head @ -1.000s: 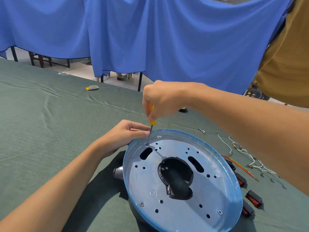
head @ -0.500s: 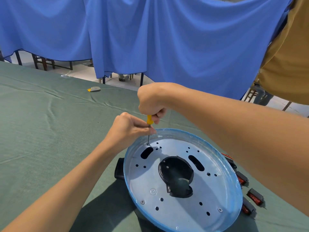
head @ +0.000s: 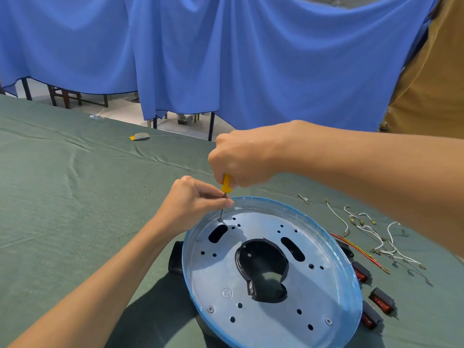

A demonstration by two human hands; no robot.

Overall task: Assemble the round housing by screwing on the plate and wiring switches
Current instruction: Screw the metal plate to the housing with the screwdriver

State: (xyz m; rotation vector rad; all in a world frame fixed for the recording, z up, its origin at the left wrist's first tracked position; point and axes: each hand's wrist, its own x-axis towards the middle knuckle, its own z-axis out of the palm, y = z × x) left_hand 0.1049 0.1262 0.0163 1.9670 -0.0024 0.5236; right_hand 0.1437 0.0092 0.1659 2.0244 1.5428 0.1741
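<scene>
A round metal plate [head: 271,305] with a blue rim lies on a black round housing [head: 175,257] on the green table. My right hand [head: 241,159] grips a yellow-handled screwdriver [head: 225,184] held upright, its tip on a screw [head: 220,219] at the plate's far left edge. My left hand [head: 193,204] pinches the screwdriver's thin shaft just above the screw. Two screws [head: 210,309] sit in the plate's near side. Red rocker switches [head: 381,302] and loose white wires [head: 376,237] lie to the right of the plate.
The green cloth-covered table [head: 62,197] stretches to the left. A small yellow and grey item [head: 139,136] lies near the far edge. A blue curtain [head: 226,59] hangs behind. A person in a brown shirt [head: 431,84] stands at the far right.
My left hand has risen from the plate's rim and now pinches the screwdriver shaft. My right hand stays on the handle over the same screw hole.
</scene>
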